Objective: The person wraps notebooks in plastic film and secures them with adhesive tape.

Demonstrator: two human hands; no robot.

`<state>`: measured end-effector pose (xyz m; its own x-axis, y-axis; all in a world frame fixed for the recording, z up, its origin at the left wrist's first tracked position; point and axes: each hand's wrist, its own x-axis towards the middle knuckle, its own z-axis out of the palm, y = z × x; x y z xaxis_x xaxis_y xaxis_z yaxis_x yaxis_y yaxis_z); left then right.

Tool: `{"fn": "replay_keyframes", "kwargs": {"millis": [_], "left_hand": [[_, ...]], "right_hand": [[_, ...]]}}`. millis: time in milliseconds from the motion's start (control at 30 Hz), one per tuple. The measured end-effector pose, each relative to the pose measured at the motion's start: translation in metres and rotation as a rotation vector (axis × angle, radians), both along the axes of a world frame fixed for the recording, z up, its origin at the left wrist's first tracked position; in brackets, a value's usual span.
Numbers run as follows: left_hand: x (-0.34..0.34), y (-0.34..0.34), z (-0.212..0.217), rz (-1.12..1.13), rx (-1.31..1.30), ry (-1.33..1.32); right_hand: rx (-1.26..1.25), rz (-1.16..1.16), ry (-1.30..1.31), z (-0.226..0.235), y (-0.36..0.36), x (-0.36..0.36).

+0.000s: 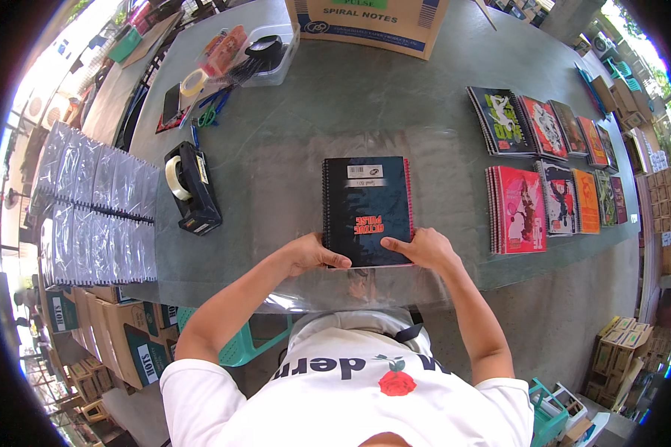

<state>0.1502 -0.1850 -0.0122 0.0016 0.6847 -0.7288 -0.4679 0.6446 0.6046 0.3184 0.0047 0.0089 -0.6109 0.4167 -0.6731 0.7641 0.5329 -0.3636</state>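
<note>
A stack of spiral notebooks [367,197] lies in front of me, a black back cover with red lettering and a white barcode label on top. Black coils run down its left side, and a pink-red edge peeks out along the right. My left hand [312,253] grips the lower left corner, thumb resting on the cover. At the lower right corner my right hand [427,250] is closed on the stack, its thumb also on top. The other fingers are partly hidden. Beneath the notebooks a clear plastic sheet [283,186] is spread on the grey-green table [395,97].
A black tape dispenser [194,188] stands left of the sheet, beyond it green-handled scissors [210,113] and a clear plastic tub [276,71]. Plastic-wrapped notebooks [97,208] are piled far left. Colourful notebook stacks [520,208] line the right. A cardboard box [369,30] stands at the back.
</note>
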Motion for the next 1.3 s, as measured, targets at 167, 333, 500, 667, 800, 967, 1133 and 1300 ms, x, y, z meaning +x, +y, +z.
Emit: {"fn": "replay_keyframes", "kwargs": {"millis": [167,333,500,667,800,967,1133,1300], "left_hand": [[-0.002,-0.004,-0.010,0.050,-0.020,-0.006],[-0.005,-0.017,-0.005,0.130,-0.103,0.022],[0.005,-0.042,-0.001,0.195,-0.027,0.181],[0.014,-0.048,0.002,0.286,-0.060,0.347],[0.023,-0.049,0.003,0.409,-0.021,0.814],[0.084,-0.048,0.044,0.350,0.212,1.466],[0.162,-0.014,0.013,0.143,0.480,1.238],[0.195,0.049,0.013,0.188,0.408,1.084]], "right_hand": [[0.050,0.017,0.019,-0.001,-0.001,0.002],[0.137,-0.125,0.304,-0.017,0.007,0.028],[0.773,-0.236,0.721,-0.071,0.055,0.091],[0.988,0.157,0.679,-0.078,0.055,0.098],[0.716,0.139,0.849,-0.075,0.062,0.096],[-0.060,-0.733,0.828,-0.040,0.052,0.112],[-0.566,-0.750,0.489,-0.031,0.022,0.144],[-0.669,-0.815,0.736,-0.013,0.005,0.111]]}}
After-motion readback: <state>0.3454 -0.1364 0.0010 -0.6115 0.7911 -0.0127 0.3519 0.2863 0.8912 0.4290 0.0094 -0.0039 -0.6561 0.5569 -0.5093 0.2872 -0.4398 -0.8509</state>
